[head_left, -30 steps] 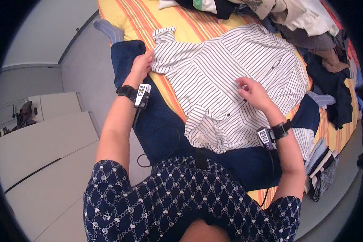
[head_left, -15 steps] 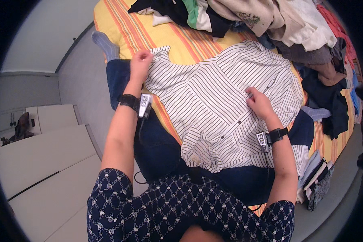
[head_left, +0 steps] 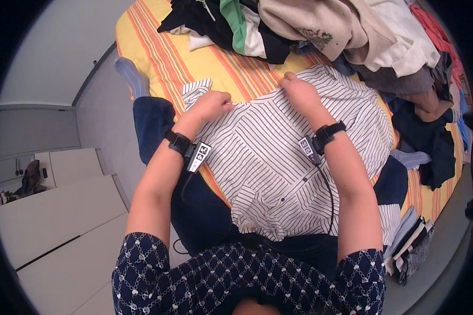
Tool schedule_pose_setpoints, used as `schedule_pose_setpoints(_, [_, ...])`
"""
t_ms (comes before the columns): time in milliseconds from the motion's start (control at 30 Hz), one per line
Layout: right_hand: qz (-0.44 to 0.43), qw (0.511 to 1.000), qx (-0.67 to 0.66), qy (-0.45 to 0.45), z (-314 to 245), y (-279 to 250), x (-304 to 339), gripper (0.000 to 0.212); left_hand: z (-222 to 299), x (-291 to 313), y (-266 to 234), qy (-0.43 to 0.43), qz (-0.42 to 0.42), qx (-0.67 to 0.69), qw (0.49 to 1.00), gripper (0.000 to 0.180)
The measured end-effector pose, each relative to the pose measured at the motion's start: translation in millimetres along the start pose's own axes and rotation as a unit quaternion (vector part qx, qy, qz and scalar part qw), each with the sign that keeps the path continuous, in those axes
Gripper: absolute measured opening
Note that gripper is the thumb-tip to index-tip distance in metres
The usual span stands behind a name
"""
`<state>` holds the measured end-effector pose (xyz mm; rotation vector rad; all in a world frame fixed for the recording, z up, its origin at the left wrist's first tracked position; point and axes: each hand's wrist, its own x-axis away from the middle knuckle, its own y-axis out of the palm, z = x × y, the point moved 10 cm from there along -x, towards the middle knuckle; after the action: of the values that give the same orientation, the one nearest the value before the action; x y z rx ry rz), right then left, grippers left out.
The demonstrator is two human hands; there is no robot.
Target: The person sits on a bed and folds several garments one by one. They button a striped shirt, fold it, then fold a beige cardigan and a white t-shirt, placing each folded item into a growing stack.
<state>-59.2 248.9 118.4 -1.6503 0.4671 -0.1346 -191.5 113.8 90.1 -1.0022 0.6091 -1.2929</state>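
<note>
Left hand (head_left: pixel 210 109) at ten o'clock, right hand (head_left: pixel 302 95) at twelve, over the white, dark-striped cloth shirt (head_left: pixel 268 142) (I cannot tell either's grip).

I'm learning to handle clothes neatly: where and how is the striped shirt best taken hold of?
Probably by the far edge of the striped shirt, pinched from the far side, with the left hand and right hand apart. Between the hands that edge runs fairly straight beside the yellow bed cover, while the near left part is crumpled.
</note>
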Motion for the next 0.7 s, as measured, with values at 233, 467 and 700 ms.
schedule_pose_setpoints(233, [0.080,0.994,0.067,0.033,23.2,-2.2,-20.4,0.009,-10.4,-5.6,-8.3,-0.067,0.053,-0.072,0.994,0.026])
schedule_pose_setpoints(467, [0.081,0.992,-0.049,0.084,24.7,-4.2,-11.5,0.015,22.6,-7.4,-19.8,-0.082,0.152,-0.204,0.964,0.019])
schedule_pose_setpoints(700, [0.080,0.984,-0.019,-0.157,47.8,-52.8,141.8,0.022,142.5,20.2,67.6,0.299,-0.062,-0.238,0.922,0.059])
